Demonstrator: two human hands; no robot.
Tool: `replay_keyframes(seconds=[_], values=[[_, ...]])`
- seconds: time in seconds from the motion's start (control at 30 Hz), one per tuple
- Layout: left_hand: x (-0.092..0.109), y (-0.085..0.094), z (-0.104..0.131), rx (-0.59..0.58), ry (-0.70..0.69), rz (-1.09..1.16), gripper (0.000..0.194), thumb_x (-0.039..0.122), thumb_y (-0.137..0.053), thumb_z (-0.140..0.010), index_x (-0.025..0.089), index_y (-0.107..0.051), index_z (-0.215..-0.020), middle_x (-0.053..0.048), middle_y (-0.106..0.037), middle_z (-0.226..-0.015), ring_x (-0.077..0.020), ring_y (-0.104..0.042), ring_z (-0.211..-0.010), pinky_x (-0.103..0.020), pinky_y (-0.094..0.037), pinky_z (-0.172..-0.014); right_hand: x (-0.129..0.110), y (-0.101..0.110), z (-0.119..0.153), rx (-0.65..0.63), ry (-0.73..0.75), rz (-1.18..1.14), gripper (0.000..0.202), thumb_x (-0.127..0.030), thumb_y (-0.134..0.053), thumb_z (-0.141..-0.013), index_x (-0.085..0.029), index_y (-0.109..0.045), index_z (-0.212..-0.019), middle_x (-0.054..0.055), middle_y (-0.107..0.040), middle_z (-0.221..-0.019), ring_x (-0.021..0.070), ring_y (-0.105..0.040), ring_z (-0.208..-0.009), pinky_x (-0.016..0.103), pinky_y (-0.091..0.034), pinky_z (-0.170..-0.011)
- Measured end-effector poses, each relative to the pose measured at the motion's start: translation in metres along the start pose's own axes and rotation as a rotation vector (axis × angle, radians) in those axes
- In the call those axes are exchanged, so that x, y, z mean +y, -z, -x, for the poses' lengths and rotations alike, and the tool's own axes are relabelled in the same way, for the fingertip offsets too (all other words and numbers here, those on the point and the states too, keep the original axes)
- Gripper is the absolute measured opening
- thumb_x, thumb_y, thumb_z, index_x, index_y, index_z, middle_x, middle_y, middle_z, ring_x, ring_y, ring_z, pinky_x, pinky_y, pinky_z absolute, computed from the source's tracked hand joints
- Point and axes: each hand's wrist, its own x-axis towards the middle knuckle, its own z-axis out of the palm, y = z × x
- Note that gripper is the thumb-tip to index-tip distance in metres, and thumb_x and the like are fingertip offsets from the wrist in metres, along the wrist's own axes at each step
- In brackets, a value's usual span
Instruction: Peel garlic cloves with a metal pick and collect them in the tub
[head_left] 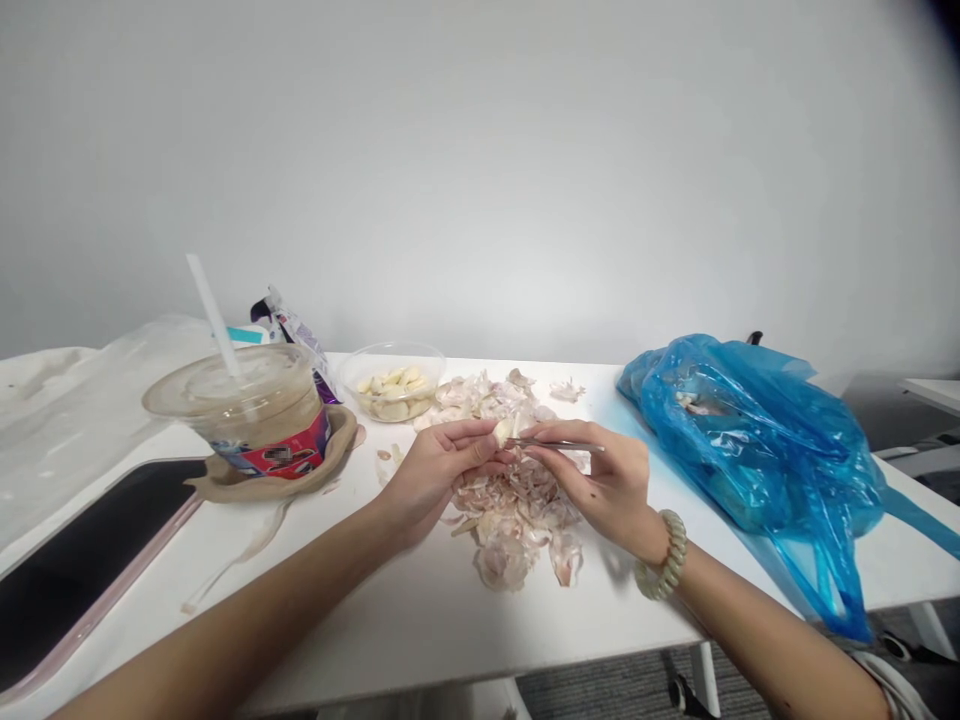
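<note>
Above a heap of papery garlic skins (517,520), my left hand (439,470) pinches a pale garlic clove (504,432) between thumb and fingers. My right hand (604,480), with a beaded bracelet at the wrist, grips a thin metal tool (574,445). The tool's tip touches the clove; its exact shape is partly hidden by my fingers. Just behind my left hand, a clear round bowl (394,407) holds several peeled cloves.
A lidded drink cup (262,420) with a straw stands at the left, near a dark-screened tablet (90,560) and a purple-and-white wrapper (300,335). A blue plastic bag (757,440) lies at the right on the white table (450,640).
</note>
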Motion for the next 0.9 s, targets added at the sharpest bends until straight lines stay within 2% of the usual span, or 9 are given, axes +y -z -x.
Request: replay_keyframes(seconds=[0.4,0.9], values=[[-0.002,0.0006,-0.0007,0.026,-0.015,0.007,0.02,0.017,-0.076,-0.065,0.012,-0.068,-0.082,-0.007,-0.074,-0.071,-0.0132,-0.069,-0.065,-0.019,-0.055,-0.065,0.0003,0.0013,-0.0011,-0.064,0.006,-0.017,0.014,-0.017,-0.064,-0.079,-0.022,-0.065,-0.093,0.001,-0.073,-0.083,0.0161,-0.07,-0.077,0.029,-0.059,-0.069],[-0.0017,0.0011,-0.0008,0.025,-0.031,-0.018,0.021,0.021,-0.08,-0.06,0.013,-0.07,-0.076,-0.004,-0.073,-0.066,-0.0122,-0.068,-0.064,-0.019,-0.053,-0.065,0.0015,0.0035,-0.0024,-0.14,0.027,-0.056,0.012,-0.016,-0.062,-0.08,-0.022,-0.065,-0.09,0.003,-0.073,-0.085,0.0158,-0.069,-0.077,0.028,-0.058,-0.068]])
